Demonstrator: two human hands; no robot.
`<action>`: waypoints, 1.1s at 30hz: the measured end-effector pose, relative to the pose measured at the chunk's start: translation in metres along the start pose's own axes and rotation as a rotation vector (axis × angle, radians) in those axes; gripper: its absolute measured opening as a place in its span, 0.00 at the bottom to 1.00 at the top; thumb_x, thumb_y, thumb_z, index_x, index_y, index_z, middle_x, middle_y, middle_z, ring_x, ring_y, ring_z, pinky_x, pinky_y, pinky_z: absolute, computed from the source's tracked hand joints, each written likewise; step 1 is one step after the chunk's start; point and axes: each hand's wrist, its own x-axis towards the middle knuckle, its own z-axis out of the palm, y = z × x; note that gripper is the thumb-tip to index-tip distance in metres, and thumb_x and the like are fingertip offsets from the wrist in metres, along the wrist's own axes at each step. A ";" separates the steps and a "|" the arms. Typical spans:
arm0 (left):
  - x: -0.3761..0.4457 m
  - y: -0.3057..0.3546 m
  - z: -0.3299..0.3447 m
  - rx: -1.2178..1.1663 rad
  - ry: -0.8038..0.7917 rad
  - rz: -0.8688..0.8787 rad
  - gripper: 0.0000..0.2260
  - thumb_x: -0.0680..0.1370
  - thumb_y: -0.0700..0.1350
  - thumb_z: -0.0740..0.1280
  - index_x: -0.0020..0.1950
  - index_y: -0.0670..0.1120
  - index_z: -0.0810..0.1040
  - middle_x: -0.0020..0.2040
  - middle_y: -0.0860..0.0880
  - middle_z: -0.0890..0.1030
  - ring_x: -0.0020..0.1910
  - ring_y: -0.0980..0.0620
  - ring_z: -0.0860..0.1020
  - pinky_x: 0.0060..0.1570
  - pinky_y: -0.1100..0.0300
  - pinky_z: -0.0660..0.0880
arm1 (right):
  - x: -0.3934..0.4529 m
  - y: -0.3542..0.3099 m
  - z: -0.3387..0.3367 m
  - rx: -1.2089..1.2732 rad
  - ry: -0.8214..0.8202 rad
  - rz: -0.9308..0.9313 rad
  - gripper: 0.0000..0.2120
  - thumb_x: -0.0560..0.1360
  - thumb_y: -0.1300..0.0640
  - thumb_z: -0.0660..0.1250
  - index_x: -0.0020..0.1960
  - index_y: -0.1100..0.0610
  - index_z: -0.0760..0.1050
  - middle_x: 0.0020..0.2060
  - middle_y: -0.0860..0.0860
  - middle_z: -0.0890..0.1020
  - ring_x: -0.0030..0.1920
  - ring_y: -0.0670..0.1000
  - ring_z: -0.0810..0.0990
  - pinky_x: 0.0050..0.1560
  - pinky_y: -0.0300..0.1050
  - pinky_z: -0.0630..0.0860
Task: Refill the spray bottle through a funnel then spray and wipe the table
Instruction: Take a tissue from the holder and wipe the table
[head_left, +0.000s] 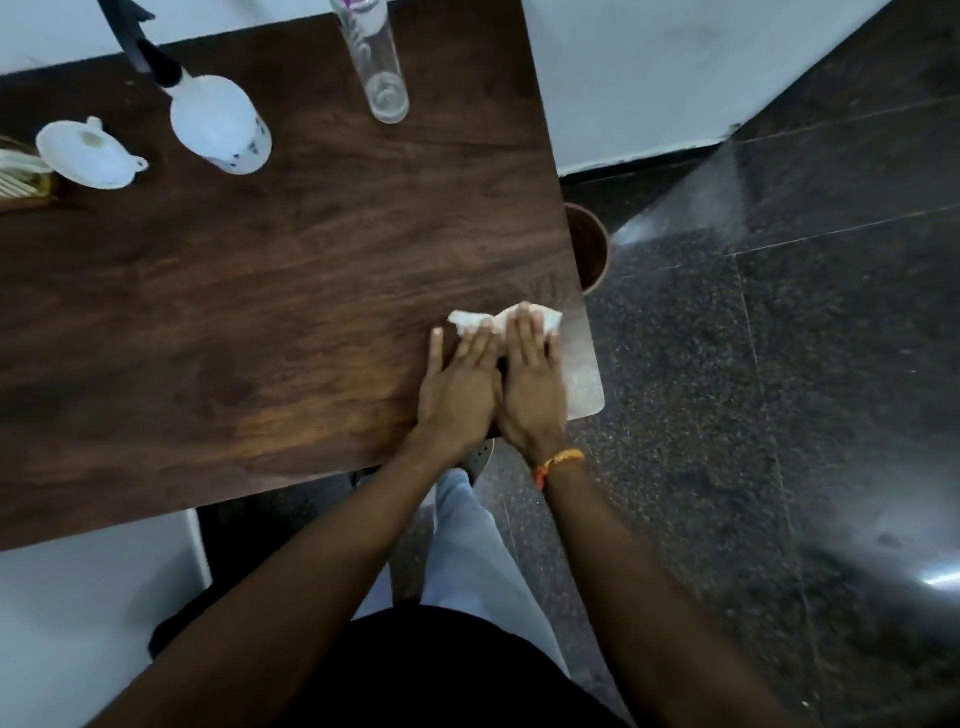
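Both hands, left hand (457, 384) and right hand (531, 387), lay flat, fingers extended, pressing a white tissue (498, 319) onto the table (260, 291) near its right corner. The spray bottle (218, 127) and funnel (85, 153) stood well apart at the far left.

A white spray bottle (221, 124) with a black trigger head is standing upright in the upper left of the frame on the dark wooden table (260, 291). Just left of it, a white funnel (88, 151) is lying on the tabletop, wide mouth facing up. A tall clear bottle (375, 57) is standing at the top centre, looking nearly empty. A crumpled white tissue (498, 319) is lying flat on the wood right of the frame's centre, near the table's right edge, partly covered by fingers
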 end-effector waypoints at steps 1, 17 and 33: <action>-0.009 -0.009 0.006 -0.006 -0.015 -0.011 0.27 0.85 0.48 0.50 0.85 0.45 0.51 0.85 0.49 0.50 0.84 0.51 0.47 0.78 0.39 0.34 | -0.006 -0.010 0.004 0.002 -0.006 -0.020 0.35 0.81 0.47 0.50 0.85 0.61 0.52 0.85 0.57 0.52 0.86 0.55 0.46 0.85 0.56 0.41; 0.050 0.065 -0.023 0.095 0.021 0.214 0.31 0.84 0.52 0.52 0.85 0.44 0.48 0.86 0.48 0.50 0.84 0.50 0.48 0.80 0.39 0.36 | 0.008 0.073 -0.040 -0.027 0.029 0.063 0.34 0.83 0.48 0.51 0.85 0.62 0.54 0.84 0.58 0.56 0.85 0.54 0.50 0.85 0.60 0.44; -0.035 0.064 0.038 0.020 -0.053 0.261 0.32 0.80 0.48 0.40 0.85 0.43 0.50 0.85 0.47 0.50 0.84 0.47 0.49 0.80 0.43 0.36 | -0.099 0.061 -0.007 -0.044 -0.037 0.046 0.34 0.84 0.49 0.55 0.85 0.61 0.49 0.86 0.55 0.49 0.86 0.53 0.44 0.84 0.59 0.49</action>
